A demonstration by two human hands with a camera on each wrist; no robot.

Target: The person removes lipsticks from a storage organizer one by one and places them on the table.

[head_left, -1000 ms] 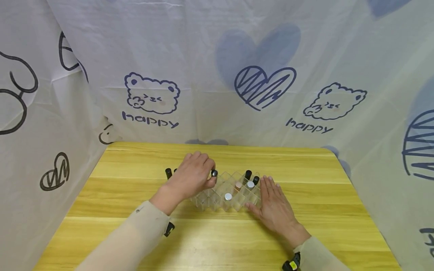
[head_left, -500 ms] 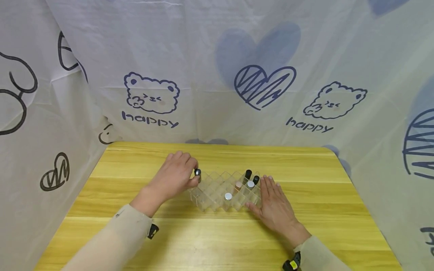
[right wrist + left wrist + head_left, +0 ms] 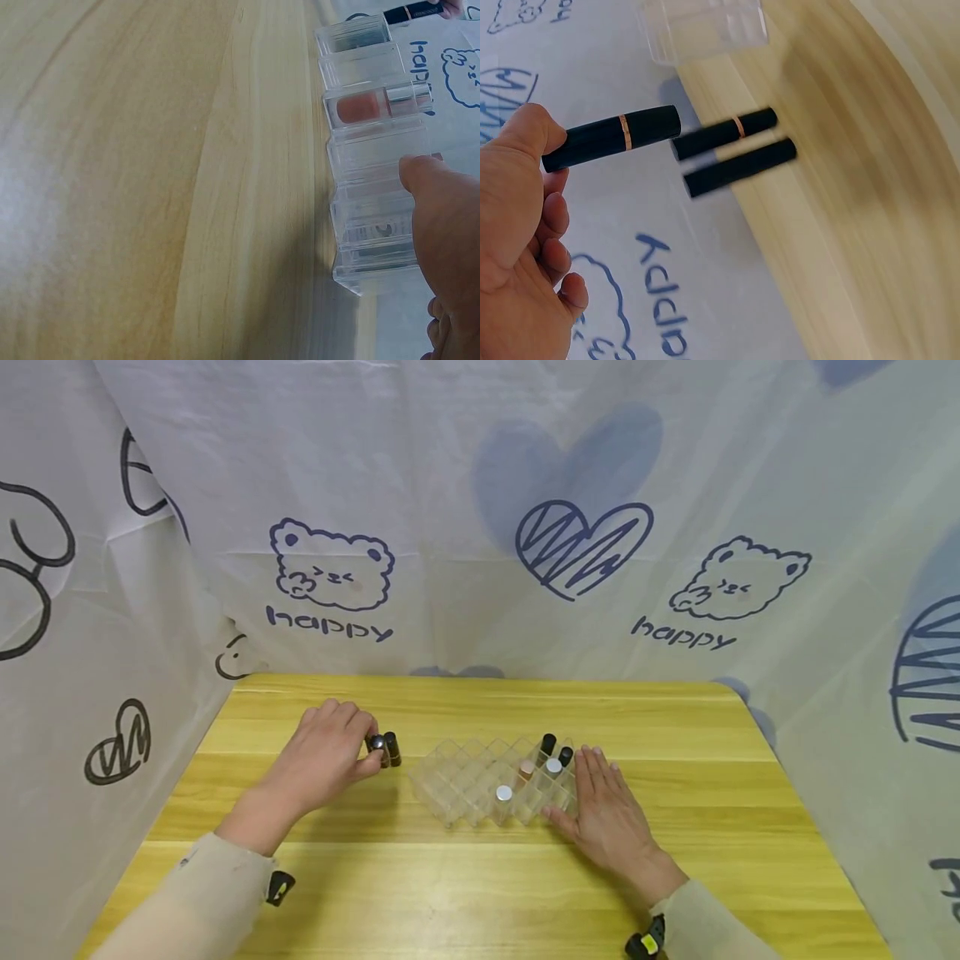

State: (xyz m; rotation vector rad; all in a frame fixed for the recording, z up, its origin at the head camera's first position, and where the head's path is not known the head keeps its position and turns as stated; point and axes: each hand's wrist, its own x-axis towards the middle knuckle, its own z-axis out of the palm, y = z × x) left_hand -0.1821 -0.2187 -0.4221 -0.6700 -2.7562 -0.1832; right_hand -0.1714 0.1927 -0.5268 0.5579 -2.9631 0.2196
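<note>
My left hand (image 3: pixel 322 760) pinches a black lipstick tube (image 3: pixel 611 139) with a rose-gold band between thumb and fingers, at the left of the table. Close by, two more black tubes stand upright; the banded one (image 3: pixel 724 135) and the plain one (image 3: pixel 741 166) both show in the left wrist view. A clear divided lipstick organizer (image 3: pixel 453 772) sits mid-table. My right hand (image 3: pixel 611 827) lies along its right end, fingers straight, thumb at the front corner. Inside are a silver-capped tube of reddish gloss (image 3: pixel 364 107), another silver cap (image 3: pixel 553 766), a pinkish cap (image 3: pixel 527 769) and black-capped tubes (image 3: pixel 548 744).
The wooden table (image 3: pixel 480 893) stretches toward me in front of the organizer. Behind it hangs a white printed cloth (image 3: pixel 450 527), with more cloth at both sides. A wrist camera with a dark strap (image 3: pixel 280 887) sits at the left sleeve.
My left hand has carried the black lipstick leftward, from above the organizer to beside the standing tubes. The organizer's left part is now uncovered. My right hand has stayed in place.
</note>
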